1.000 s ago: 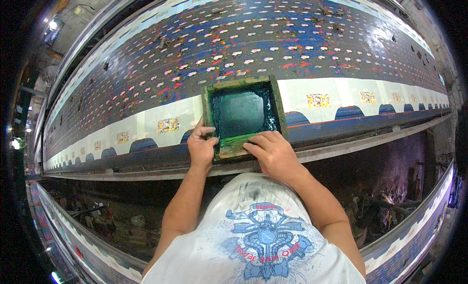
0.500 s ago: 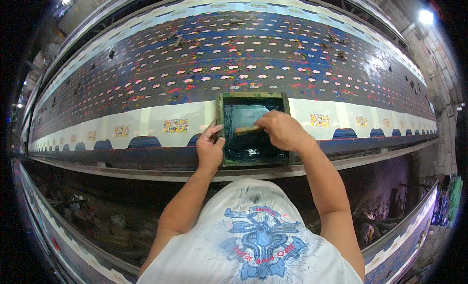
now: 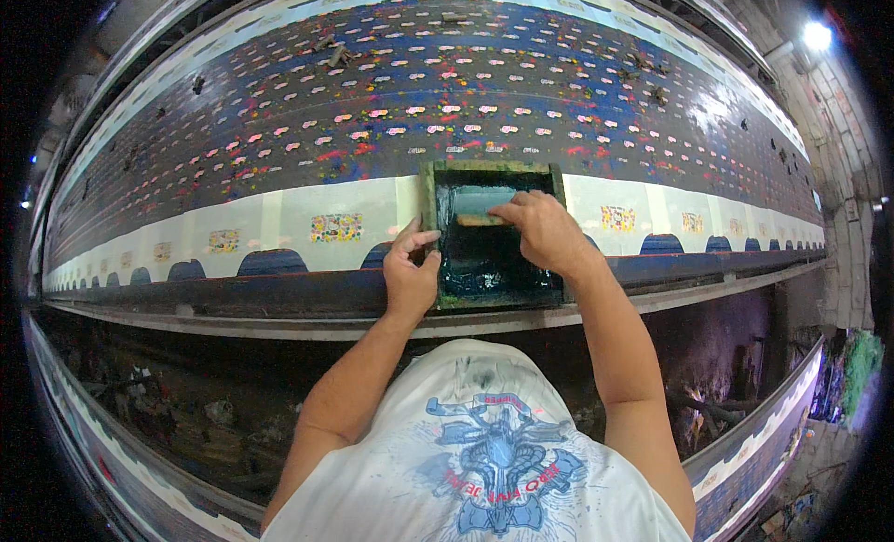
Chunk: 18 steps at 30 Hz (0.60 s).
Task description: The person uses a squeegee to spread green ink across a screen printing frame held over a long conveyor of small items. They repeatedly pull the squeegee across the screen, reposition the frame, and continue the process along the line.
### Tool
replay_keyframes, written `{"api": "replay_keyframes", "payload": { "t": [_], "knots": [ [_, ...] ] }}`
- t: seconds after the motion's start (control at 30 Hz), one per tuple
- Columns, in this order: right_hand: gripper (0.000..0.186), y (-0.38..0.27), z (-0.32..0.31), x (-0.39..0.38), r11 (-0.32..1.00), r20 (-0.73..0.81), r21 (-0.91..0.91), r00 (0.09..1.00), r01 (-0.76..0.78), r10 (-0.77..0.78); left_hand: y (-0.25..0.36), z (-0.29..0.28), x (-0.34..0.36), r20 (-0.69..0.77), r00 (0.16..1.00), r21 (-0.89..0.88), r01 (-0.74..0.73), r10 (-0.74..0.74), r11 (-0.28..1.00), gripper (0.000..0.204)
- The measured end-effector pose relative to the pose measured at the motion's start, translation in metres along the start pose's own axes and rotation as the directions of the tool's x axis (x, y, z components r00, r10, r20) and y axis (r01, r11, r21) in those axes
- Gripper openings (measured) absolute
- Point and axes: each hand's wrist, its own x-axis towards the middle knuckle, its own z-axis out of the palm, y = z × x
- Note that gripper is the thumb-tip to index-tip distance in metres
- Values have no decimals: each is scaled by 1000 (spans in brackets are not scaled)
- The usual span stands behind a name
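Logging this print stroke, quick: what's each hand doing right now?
Left hand: open, fingers resting on the left edge of the screen frame.
Right hand: closed on the squeegee inside the frame.

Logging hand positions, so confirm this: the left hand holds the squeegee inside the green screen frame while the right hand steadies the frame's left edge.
The hands are swapped. In the head view, the right hand holds the squeegee inside the green screen frame, while the left hand steadies the frame's left edge.
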Motion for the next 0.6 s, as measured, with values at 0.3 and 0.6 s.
{"api": "replay_keyframes", "payload": {
  "t": [0.3,0.6],
  "knots": [
    [49,-47,9,-62,999,-16,33,1000,-4,4,-7,10,-3,-16,999,-208,47,-51,977,47],
    [44,-54,19,-88,995,-157,98,988,6,10,31,7,-5,42,996,273,-85,77,958,52]
  ]
}}
